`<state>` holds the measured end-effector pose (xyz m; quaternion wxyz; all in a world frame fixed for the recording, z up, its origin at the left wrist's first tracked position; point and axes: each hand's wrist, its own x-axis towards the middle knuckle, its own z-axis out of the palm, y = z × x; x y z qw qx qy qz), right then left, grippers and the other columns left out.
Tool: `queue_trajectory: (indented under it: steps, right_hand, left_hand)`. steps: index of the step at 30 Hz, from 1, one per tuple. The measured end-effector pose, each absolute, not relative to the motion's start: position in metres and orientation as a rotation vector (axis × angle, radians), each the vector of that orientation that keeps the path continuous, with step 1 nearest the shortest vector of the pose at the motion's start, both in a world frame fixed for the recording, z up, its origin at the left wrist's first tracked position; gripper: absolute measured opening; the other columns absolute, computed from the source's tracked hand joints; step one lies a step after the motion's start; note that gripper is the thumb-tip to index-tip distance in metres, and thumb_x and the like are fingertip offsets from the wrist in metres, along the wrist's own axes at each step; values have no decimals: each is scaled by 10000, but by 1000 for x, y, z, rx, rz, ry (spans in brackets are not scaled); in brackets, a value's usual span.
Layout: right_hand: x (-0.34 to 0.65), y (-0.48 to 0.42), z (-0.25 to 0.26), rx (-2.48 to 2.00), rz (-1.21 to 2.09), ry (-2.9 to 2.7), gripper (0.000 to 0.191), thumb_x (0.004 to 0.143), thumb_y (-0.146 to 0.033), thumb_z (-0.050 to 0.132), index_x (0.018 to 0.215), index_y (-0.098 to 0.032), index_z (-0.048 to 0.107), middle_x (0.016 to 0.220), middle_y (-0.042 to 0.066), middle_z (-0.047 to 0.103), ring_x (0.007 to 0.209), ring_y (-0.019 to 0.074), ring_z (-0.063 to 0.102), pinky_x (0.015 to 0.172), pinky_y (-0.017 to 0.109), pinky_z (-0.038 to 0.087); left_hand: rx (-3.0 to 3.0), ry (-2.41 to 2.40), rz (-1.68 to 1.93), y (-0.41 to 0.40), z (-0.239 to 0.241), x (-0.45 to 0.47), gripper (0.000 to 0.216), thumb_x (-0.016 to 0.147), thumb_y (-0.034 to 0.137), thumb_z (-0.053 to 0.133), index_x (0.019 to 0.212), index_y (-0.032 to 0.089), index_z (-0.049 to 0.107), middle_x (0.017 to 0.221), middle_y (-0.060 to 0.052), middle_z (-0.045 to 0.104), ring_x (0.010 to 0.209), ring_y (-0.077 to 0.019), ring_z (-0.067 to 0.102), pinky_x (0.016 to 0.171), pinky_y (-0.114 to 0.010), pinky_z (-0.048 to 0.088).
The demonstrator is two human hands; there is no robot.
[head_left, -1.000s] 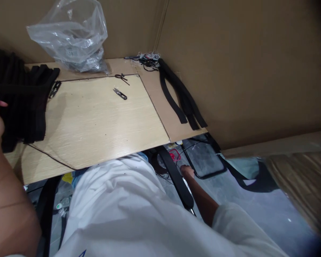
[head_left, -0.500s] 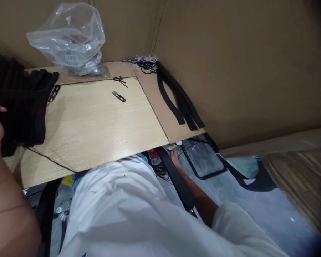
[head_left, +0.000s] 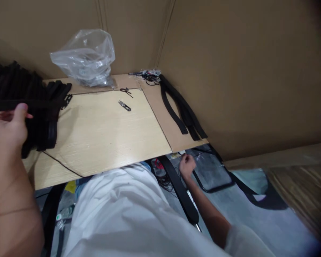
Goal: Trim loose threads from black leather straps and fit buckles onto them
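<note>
At the left, my left hand (head_left: 12,128) is closed on a black strip (head_left: 42,104), thumb on top, and the strip runs level to the right. A small black slotted piece (head_left: 67,101) shows at the strip's far end; whether it is joined to it I cannot tell. Behind and under the strip lies a heap of similar black strips (head_left: 16,80). My right hand (head_left: 187,165) is low, just off the table's front edge and above the chair's armrest side. Its fingers are curled closed, and anything in them is hidden.
Thread snips (head_left: 124,106) and a black tie (head_left: 126,91) lie on the pale table (head_left: 109,132). A clear plastic bag (head_left: 88,60) stands at the back. Several black strips (head_left: 176,107) and a thread tangle (head_left: 151,75) lie right. A black armrest (head_left: 179,191) is beside me.
My left hand has come further into view with the strip, moving right. My right hand has risen from below the table edge, its fingers now curled. The view has shifted slightly.
</note>
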<state>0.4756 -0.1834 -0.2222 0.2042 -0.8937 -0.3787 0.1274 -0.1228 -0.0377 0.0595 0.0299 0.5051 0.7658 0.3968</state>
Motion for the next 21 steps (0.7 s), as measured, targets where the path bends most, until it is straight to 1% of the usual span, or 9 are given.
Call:
queue_trajectory:
  steps: [4,6,8,10,13,16,18,19,21]
  right_hand:
    - [489,-165,-169,-2358,164,-1019,478,1074,-345,351,1065,-87,753,1083,268,780,983,339,724,891,400,527]
    - [487,-158,-148,-2285,42,-1076,386,1010,-336,480,938,-97,774,978,279,791,893,350,735,820,411,527]
    - [481,-156,-133,-2362,32,-1096,363,979,-315,501,843,-117,773,907,302,784,848,381,743,775,440,524]
    - [477,-158,-116,-2455,151,-1222,367,984,-318,487,855,-146,784,925,301,790,873,411,758,765,456,526]
    - [474,-169,-71,-2502,443,-1524,409,1006,-449,528,794,-197,770,929,266,793,889,413,769,744,444,532]
    - [458,-184,0,-2102,898,-1995,498,1036,-579,552,736,-220,724,810,141,763,788,304,739,748,377,532]
    - [428,-186,45,-1730,1230,-2203,508,1063,-628,553,842,-217,753,760,71,733,723,234,695,718,333,512]
    - [407,-182,61,-1580,1287,-2219,460,1068,-614,575,942,-220,775,781,48,736,718,213,683,705,317,502]
    - [359,-160,79,-1272,1193,-2182,360,1068,-552,635,1018,-222,769,948,49,770,885,207,702,822,311,519]
  left_hand:
    - [1598,2249,1250,-38,64,-119,260,949,359,726,894,106,703,732,51,664,752,-107,594,765,-255,519]
    - [1673,2182,1131,-40,68,-113,329,972,421,719,887,103,716,741,37,675,773,-121,590,752,-259,480]
    - [1749,2101,999,-41,70,-106,381,957,464,731,839,102,721,697,19,658,735,-130,538,692,-272,413]
    - [1812,1973,1003,-39,70,-97,433,932,532,737,796,122,723,683,-2,654,690,-137,492,633,-285,365]
    - [1825,1738,1104,-32,68,-80,527,848,661,762,737,148,724,608,-3,566,598,-128,414,563,-290,289]
    - [1836,1512,1085,-22,69,-59,588,810,708,781,627,172,625,564,19,449,556,-101,329,535,-281,220]
    - [1823,1398,1048,-15,71,-43,621,816,716,780,595,185,548,571,26,403,557,-93,302,532,-277,194]
    - [1805,1344,1027,-11,73,-35,637,821,723,776,587,192,513,574,30,383,557,-90,291,531,-276,186]
    - [1740,1231,993,-2,75,-20,665,817,742,776,589,207,454,580,41,345,555,-85,267,533,-275,180]
